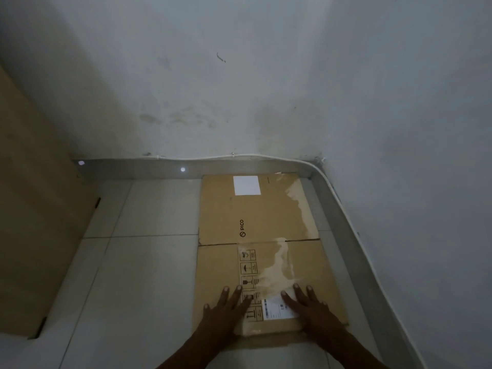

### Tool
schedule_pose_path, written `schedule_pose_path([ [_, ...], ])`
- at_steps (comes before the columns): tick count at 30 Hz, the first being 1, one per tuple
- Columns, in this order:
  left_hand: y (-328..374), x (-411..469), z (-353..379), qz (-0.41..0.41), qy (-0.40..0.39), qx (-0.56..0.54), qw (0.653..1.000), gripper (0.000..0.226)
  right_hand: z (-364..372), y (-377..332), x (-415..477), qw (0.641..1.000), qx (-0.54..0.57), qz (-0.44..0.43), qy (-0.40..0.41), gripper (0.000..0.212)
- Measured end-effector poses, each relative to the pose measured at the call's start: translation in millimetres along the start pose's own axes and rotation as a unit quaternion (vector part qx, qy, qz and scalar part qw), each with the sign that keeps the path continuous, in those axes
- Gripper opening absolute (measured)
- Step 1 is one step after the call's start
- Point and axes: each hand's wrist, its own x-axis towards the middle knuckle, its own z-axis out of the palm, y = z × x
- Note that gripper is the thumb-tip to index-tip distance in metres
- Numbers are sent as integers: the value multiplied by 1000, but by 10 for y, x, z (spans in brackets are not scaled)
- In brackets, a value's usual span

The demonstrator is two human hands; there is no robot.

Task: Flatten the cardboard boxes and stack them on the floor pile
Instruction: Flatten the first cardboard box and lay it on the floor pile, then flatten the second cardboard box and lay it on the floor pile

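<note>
Flattened cardboard box [261, 235] lay on the tiled floor [149, 262] in the room corner, far edge touching the skirting. Left hand [226, 312] and right hand [311, 310] pressed flat on its near end, fingers spread, gripping nothing. White cable [239, 155] ran along the wall base.

Flattened box [261, 235] lies on floor [149, 262] in the right wall corner.

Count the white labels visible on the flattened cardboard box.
2: a blank white label near the far edge, and a printed label near the near edge, partly under the right hand.
</note>
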Motion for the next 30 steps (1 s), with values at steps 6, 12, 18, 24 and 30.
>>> schedule_pose_path([
  [6,0,-28,-36,4,-5,14,1000,92,-14,-35,-44,1000,-21,15,1,88],
  [12,83,-577,-704,-32,68,61,995,73,-762,-497,-345,997,-19,35,62,73],
  [18,239,-1705,-2101,-47,137,68,987,65,-2363,-1246,-1234,989,-6,-1,149,60],
  [24,595,-3295,-3606,-70,168,62,981,59,-3924,-1963,-2585,987,-7,-38,159,55],
  [30,850,-4869,-4844,-91,187,48,977,58,-5215,-2739,-3848,980,22,-67,186,52],
])
